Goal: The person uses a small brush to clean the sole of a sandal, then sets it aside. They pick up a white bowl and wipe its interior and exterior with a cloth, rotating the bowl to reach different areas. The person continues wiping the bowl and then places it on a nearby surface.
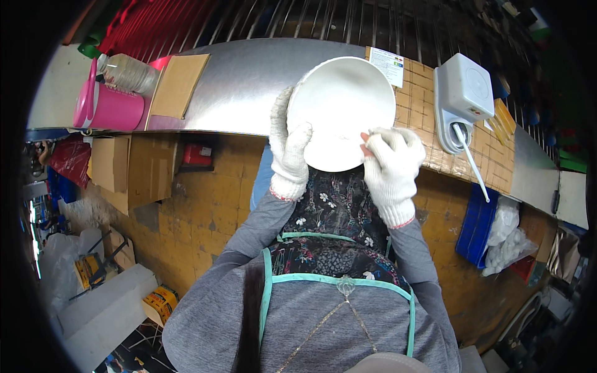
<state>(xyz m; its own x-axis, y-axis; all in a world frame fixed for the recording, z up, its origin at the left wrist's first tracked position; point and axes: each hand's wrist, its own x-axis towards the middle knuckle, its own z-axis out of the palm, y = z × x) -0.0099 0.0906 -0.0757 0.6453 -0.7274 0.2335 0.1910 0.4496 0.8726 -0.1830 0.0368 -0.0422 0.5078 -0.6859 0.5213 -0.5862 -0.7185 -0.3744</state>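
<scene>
A round white bowl (348, 87) is tilted up in front of me at the near edge of the metal bench, its hollow side facing me. My left hand (290, 146), in a white knitted glove, grips the bowl's left rim, thumb on the near side and fingers behind. My right hand (393, 155), gloved the same way with bare fingertips showing, is at the lower right rim. Its fingers are curled and pinched together; whether they hold something small or just the rim, I cannot make out.
At right, a white device (466, 87) with a thin white rod stands on a cardboard sheet (423, 99). A pink bucket (115, 109), a clear plastic bottle (129, 73) and a cardboard piece (180, 86) lie left. Below are cardboard boxes (149, 165) and a blue crate (476, 227).
</scene>
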